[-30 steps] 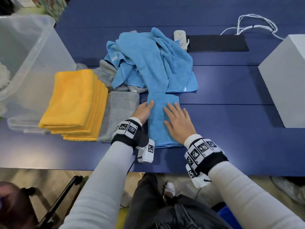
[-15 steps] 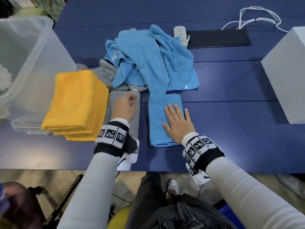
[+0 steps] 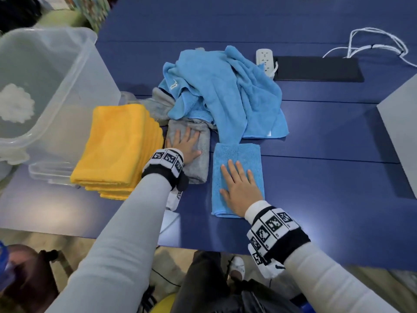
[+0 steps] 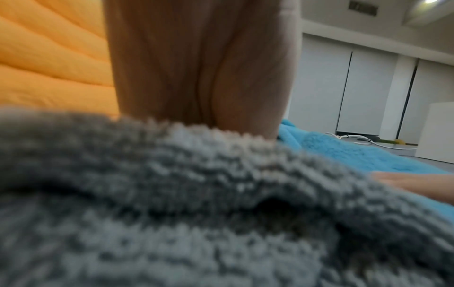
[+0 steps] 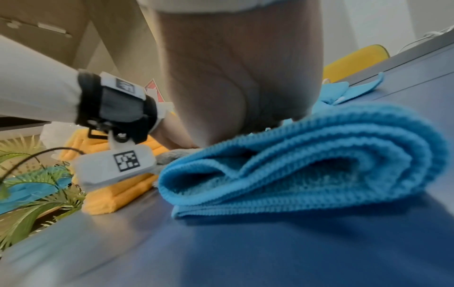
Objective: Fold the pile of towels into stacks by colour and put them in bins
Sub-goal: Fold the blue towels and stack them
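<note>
A folded blue towel [image 3: 237, 154] [image 5: 319, 155] lies near the table's front edge. My right hand [image 3: 239, 188] rests flat on it with straight fingers. Left of it lies a folded grey towel [image 3: 199, 163] [image 4: 196, 213], and my left hand [image 3: 185, 144] presses flat on that one. A stack of folded yellow towels [image 3: 119, 147] [image 4: 49, 58] sits further left. Behind them is a loose pile of blue towels [image 3: 225, 91] over crumpled grey ones [image 3: 158, 105].
A clear plastic bin [image 3: 45, 86] holding something white stands at the left, beside its lid [image 3: 49, 172]. A grey box [image 3: 401, 132] stands at the right edge. A power strip [image 3: 266, 59], a black pad [image 3: 316, 68] and white cables [image 3: 379, 41] lie at the back.
My left hand left the blue towel, moved left onto the grey towel and flattened there. My right hand slid toward me along the blue towel.
</note>
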Demonstrator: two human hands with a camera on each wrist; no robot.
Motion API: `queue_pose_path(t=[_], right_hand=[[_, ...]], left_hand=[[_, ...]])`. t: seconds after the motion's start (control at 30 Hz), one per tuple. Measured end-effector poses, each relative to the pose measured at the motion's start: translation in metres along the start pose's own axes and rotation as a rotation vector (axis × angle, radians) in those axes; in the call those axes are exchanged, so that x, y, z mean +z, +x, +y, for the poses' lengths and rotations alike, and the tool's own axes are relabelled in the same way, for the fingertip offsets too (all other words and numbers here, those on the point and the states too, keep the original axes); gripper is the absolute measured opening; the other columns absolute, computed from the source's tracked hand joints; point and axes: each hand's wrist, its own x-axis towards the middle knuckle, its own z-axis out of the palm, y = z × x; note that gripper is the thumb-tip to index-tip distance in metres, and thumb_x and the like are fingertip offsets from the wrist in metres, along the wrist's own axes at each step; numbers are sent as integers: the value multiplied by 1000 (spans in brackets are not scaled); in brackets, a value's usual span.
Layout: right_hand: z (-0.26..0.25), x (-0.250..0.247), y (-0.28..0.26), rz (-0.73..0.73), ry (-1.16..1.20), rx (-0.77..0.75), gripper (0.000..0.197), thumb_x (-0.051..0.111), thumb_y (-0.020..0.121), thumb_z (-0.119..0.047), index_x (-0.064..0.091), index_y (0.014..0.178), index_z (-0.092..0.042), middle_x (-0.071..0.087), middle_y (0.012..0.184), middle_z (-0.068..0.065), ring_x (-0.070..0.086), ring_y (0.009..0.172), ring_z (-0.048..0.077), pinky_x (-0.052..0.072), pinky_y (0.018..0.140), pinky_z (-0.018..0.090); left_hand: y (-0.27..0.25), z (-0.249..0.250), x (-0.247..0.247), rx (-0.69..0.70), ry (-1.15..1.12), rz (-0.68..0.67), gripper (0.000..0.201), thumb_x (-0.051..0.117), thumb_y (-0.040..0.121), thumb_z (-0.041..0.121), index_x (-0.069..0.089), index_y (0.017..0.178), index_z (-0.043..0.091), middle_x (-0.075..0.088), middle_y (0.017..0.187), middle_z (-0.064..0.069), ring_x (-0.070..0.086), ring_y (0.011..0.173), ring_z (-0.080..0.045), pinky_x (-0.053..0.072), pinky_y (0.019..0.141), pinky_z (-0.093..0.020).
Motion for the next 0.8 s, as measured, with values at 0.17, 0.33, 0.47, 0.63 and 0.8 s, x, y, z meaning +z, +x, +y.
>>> queue_pose_path(t=[0.17,0.33,0.47,0.63,0.8], right_hand=[[-9,-3,10,6,13,2,63,22,102,-36,-14,149,-17,-20,157,4,-16,146,24,-7,117,42],[-15,-3,13,38,-13,4,63,22,102,-37,-15,148,-17,-20,157,5,-16,146,26,-6,118,42],[-27,-5,10,53,-84,3,66,25,101,-42,-7,150,-13,-9,159,9,-1,147,29,11,117,45],[-67,10,-4,168,-112,-84,78,75,54,-66,70,111,-14,68,114,7,65,88,23,53,69,28],[-94,10,-15,111,-46,-265,56,50,92,-40,42,136,-5,38,139,14,39,121,30,41,94,38]], left_hand=[[30,-15,-17,58,-12,23,67,36,98,43,-2,150,24,-13,158,-1,-17,144,-30,-4,113,-55],[49,-21,-29,46,-14,55,67,36,97,44,-1,150,25,-13,158,0,-17,144,-28,-4,114,-53],[50,-21,-29,45,-3,66,67,37,97,43,-1,150,26,-13,158,0,-16,144,-29,-3,114,-53],[28,-14,-29,88,-35,147,64,44,96,39,13,149,24,1,159,-2,0,145,-32,7,114,-53],[-21,-14,-16,194,-193,291,39,48,95,20,47,134,16,36,149,-10,26,138,-27,18,114,-44]])
